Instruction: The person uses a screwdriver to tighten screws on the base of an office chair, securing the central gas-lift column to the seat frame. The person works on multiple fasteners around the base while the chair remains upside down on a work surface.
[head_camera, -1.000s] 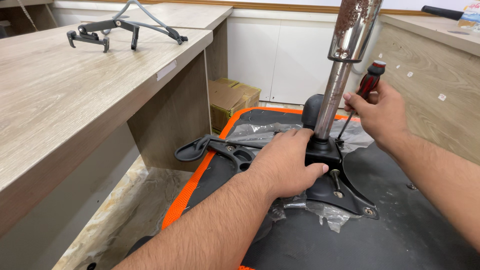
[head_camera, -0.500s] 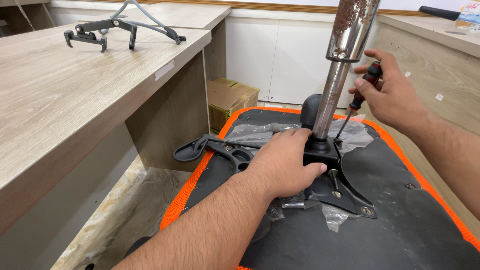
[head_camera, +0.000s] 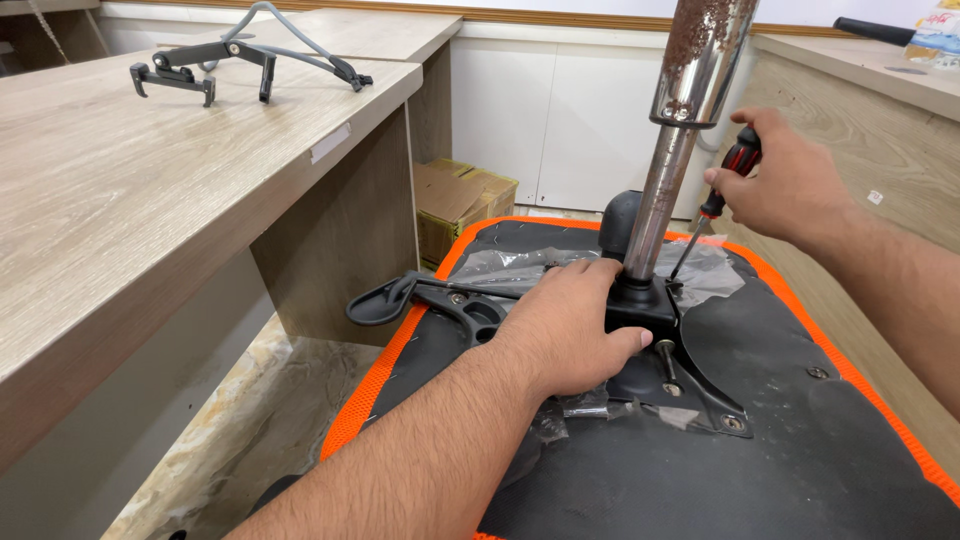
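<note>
Right hand (head_camera: 790, 185) raised and drawn back toward the right since the earlier frame, lifting the screwdriver (head_camera: 722, 195) so that its tip now sits just beside the column base. Left hand (head_camera: 570, 325) unchanged, pressed flat on the black mechanism plate (head_camera: 690, 375).

Right hand: fingers curled tightly round the red-and-black handle of the screwdriver, shaft angled down and to the left, tip near the foot of the chrome gas-lift column (head_camera: 680, 140). Left hand: open, palm down, fingers spread over the plate and the crumpled clear plastic wrap (head_camera: 500, 265), thumb beside the square black collar of the column; nothing grasped.

Column: upright, rust-speckled at its wider upper section, seated in the plate at the middle of the upturned chair seat (head_camera: 800, 460), black underside with orange mesh edging (head_camera: 375, 385). Loose bolt (head_camera: 665, 355) standing on the plate just right of the left thumb. Black lever paddle (head_camera: 385, 300) projecting past the seat's left edge.

Surroundings: wooden desk (head_camera: 150, 200) at left, bearing a black-and-grey metal bracket (head_camera: 235, 60); cardboard box (head_camera: 460, 200) on the floor by white cabinets.
</note>
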